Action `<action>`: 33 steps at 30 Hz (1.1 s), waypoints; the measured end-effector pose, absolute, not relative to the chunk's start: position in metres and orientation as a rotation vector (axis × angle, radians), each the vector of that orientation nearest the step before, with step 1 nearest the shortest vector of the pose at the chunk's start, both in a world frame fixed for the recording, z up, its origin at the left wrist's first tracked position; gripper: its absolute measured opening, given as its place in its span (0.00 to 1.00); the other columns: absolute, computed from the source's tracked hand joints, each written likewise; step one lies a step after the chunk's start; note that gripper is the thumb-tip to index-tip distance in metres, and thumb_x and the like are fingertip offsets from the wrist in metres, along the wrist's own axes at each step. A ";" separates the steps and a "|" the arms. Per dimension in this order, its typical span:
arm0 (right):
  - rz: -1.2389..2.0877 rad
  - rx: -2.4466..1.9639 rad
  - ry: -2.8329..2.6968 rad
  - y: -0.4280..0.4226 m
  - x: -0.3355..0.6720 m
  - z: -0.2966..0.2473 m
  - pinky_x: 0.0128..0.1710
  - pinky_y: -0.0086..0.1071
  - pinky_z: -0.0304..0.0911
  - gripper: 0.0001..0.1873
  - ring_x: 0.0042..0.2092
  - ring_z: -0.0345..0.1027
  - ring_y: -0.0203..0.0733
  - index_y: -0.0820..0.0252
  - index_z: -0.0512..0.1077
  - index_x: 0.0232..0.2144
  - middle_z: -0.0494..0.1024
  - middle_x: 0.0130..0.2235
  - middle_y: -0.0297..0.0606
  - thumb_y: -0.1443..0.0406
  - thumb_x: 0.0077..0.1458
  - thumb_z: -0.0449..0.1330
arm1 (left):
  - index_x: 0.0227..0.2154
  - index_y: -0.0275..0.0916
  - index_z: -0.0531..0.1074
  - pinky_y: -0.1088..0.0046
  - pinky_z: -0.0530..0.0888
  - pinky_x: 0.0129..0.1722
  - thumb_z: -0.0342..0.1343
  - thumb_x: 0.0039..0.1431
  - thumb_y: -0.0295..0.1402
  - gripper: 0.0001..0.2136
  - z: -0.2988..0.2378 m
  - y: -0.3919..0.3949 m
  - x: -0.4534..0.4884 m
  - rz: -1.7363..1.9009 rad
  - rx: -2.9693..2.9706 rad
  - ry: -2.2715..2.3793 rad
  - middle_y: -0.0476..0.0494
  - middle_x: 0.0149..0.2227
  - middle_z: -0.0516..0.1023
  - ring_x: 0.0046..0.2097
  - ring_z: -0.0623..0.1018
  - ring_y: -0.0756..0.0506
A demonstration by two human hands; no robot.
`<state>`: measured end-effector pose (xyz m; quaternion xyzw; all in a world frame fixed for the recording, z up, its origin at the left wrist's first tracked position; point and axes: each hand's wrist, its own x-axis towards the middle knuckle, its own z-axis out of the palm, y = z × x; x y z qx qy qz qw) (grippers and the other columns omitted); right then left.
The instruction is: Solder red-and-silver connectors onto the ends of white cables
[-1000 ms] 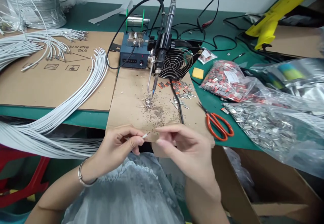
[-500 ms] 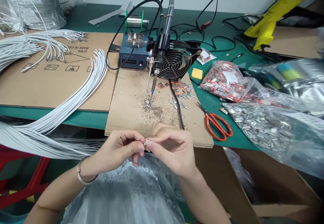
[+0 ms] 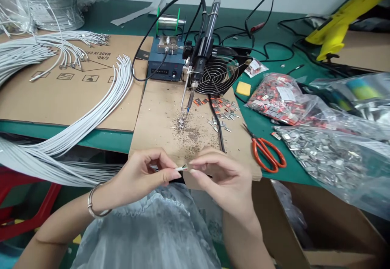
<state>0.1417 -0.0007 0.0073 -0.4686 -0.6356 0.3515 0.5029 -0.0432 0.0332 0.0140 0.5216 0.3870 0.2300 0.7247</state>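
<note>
My left hand (image 3: 146, 171) pinches the end of a thin white cable (image 3: 181, 167) between thumb and forefinger, just in front of the cardboard work mat (image 3: 158, 110). Short coloured wire strands stick out of the cable's tip. My right hand (image 3: 222, 175) is at that tip, thumb and forefinger closed on the strands. Both hands hover above my lap, below the table's front edge. A soldering iron (image 3: 198, 58) stands clamped tip-down over a pile of solder bits (image 3: 181, 123) further back on the mat.
Bundles of white cables (image 3: 91, 110) curve across the cardboard on the left. A blue solder station (image 3: 166, 64) and a fan (image 3: 217, 74) stand behind the mat. Small metal parts (image 3: 221, 112), orange scissors (image 3: 268, 151) and bags of parts (image 3: 319, 155) lie to the right.
My right hand closed in on the cable tip held in my left hand, then drew slightly back to the right, baring the wire strands. The view shifted a little.
</note>
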 end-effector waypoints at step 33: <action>-0.249 -2.127 -2.472 0.155 0.196 0.007 0.24 0.34 0.42 0.14 0.34 0.69 0.52 0.68 0.72 0.26 0.73 0.31 0.48 0.64 0.54 0.51 | 0.34 0.29 0.71 0.85 0.63 0.14 0.58 0.53 0.32 0.10 0.013 0.145 -0.033 0.128 1.307 0.882 0.51 0.19 0.64 0.18 0.62 0.57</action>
